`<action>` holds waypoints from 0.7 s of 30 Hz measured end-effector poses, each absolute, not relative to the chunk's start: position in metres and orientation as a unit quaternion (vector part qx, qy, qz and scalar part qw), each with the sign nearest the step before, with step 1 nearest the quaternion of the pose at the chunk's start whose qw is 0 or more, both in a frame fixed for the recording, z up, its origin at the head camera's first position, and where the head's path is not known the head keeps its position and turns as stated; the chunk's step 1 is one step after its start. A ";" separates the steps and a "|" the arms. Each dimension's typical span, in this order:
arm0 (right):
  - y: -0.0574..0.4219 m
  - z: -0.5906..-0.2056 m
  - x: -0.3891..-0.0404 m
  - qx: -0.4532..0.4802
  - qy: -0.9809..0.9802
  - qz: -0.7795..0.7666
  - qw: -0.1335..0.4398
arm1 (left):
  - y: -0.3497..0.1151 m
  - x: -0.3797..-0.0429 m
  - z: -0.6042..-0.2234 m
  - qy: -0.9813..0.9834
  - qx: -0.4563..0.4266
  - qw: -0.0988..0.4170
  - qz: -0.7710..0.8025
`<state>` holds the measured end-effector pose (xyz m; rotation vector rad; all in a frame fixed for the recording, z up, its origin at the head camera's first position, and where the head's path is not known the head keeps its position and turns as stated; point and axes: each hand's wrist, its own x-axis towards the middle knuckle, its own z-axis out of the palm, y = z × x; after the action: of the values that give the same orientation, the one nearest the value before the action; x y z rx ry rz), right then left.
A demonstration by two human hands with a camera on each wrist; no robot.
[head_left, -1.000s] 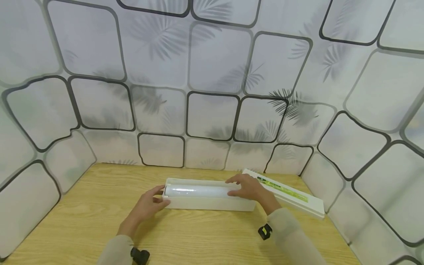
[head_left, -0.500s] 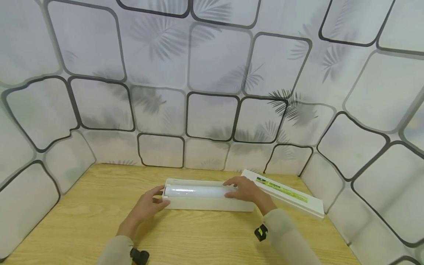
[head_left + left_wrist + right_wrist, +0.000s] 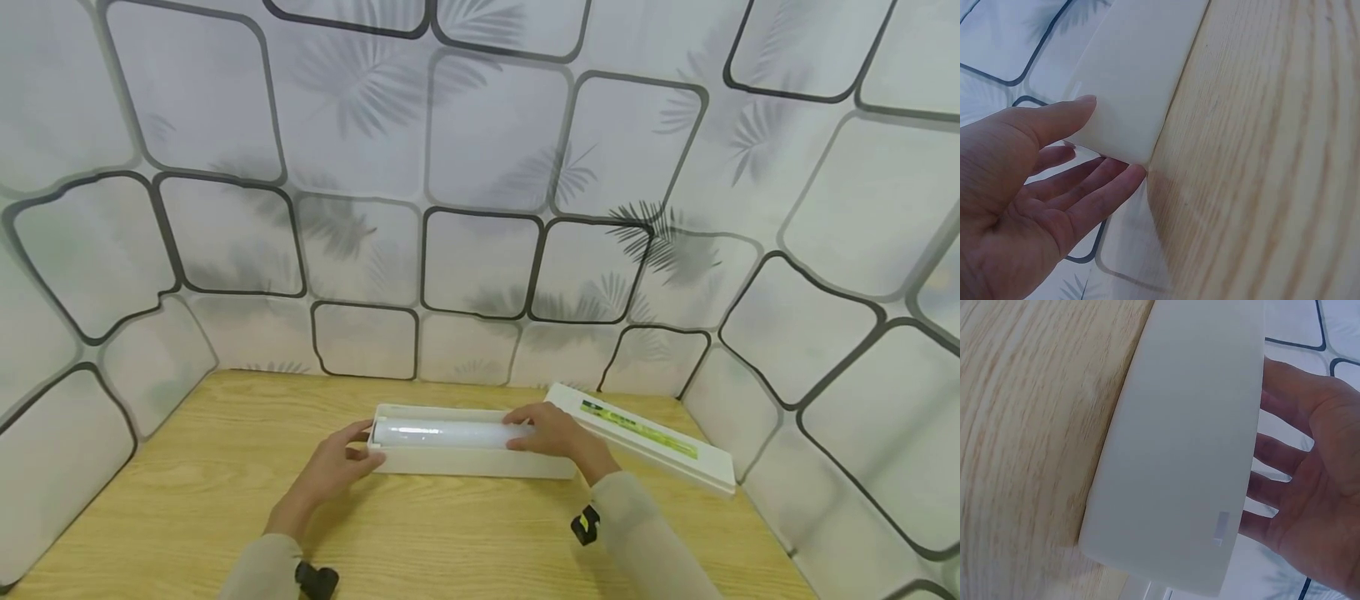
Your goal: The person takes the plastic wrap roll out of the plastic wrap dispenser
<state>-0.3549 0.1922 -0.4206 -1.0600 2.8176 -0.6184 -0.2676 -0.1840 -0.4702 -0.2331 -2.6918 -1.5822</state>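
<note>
At the near edge, two pale sleeves point(image 3: 651, 533) reach in over the wood-grain bench point(image 3: 420, 533), each wrist carrying a small black device point(image 3: 318, 581). Beyond them, on the left, the left hand point(image 3: 333, 465) cups the left end of a long white box point(image 3: 468, 462): its thumb presses the near wall and its fingers bend against the end, a loose hold that seems to steady it. The box lies flat on the bench with its open side up, and a shiny white roll point(image 3: 442, 433) sits lengthwise inside, below the rim. To the right, the right hand point(image 3: 558, 429) arches over the roll, partly closed round it, thumb on the near side and fingers on the far side; in the right wrist view the near wall hides the fingertips, so how firmly they grip cannot be told. Over the last second this hand has crept a little left along the roll, while roll and left hand look unmoved; that suggests a change of hold, with no lifting begun. Farther right, a long white lid point(image 3: 637, 444) with a green label rests slantwise, off the box, before the patterned wall point(image 3: 480, 267).
</note>
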 end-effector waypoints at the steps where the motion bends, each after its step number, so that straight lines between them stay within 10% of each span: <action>1: 0.192 -0.421 -0.356 -0.343 0.916 -0.203 0.037 | -0.184 -0.267 -0.470 -0.859 -0.074 0.005 -0.506; 21: 0.191 -0.427 -0.362 -0.337 0.913 -0.218 0.071 | -0.184 -0.267 -0.470 -0.859 -0.077 0.006 -0.505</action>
<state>-0.3623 0.1907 -0.4273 -1.0130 2.7453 -0.6549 -0.2672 -0.1840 -0.4698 -0.2413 -2.6888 -1.5813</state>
